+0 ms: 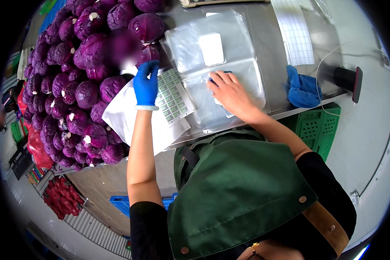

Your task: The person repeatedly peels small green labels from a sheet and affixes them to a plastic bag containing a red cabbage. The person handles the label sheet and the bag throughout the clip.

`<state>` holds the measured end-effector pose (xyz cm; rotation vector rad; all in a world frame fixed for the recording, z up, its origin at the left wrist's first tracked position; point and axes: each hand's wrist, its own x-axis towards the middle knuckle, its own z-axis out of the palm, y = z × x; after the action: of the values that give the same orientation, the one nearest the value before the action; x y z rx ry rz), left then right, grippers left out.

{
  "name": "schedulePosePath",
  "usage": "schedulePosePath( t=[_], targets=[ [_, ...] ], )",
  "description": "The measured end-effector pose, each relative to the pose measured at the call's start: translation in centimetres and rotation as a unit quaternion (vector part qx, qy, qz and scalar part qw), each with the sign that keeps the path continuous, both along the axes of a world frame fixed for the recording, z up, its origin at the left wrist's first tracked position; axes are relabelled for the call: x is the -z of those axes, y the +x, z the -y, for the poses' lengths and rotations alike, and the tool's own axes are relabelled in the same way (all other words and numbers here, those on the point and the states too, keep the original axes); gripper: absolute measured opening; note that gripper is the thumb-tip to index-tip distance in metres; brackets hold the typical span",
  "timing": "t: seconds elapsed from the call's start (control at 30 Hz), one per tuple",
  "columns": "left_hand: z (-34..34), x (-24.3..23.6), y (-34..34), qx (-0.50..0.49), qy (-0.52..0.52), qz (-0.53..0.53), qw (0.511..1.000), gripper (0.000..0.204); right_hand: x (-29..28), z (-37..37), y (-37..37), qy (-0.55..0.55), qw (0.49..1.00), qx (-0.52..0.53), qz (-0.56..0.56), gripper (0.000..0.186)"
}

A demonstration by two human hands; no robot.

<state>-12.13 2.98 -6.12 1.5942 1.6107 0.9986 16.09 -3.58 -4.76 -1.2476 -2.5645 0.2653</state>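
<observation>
My left hand (146,84), in a blue glove, is raised with its fingers spread, the fingertips at a purple cabbage (148,54) on the edge of a big pile of purple cabbages (73,86). Just right of this hand lies a sheet of small green-and-white labels (174,97). My bare right hand (229,93) lies flat, fingers apart, on a stack of clear plastic bags (221,56) on the steel table (268,56). A small blue thing (212,79) shows under its fingertips; what it is I cannot tell.
White paper (125,119) hangs over the table's front edge below the labels. A blue cloth (303,89), a black device with a cable (349,79) and a white grid sheet (295,34) lie at the right. A green crate (317,125) and a blue crate (121,203) stand below.
</observation>
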Motion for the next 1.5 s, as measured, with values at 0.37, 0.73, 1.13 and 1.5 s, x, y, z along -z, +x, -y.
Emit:
schedulePosePath(
  t=[0.37, 0.73, 1.13, 1.5],
  targets=[
    [4.1, -0.9, -0.4, 0.099, -0.04, -0.324, 0.94, 0.044, 0.0, 0.0, -4.6, -0.325, 0.915, 0.078, -0.226, 0.043],
    [4.8, -8.4, -0.8, 0.078, -0.055, -0.042, 0.995, 0.046, 1.7, -0.4, -7.6, -0.446, 0.82, 0.033, -0.358, 0.028],
    [5.9, -8.3, 0.8, 0.086, -0.32, 0.187, 0.925, 0.02, -2.7, -2.7, -6.9, -0.191, 0.93, 0.04, -0.31, 0.029],
    [6.5, -2.1, -4.2, 0.155, -0.162, -0.22, 0.949, 0.03, -0.2, -2.3, -3.1, -0.362, 0.739, 0.254, -0.509, 0.018]
  ],
)
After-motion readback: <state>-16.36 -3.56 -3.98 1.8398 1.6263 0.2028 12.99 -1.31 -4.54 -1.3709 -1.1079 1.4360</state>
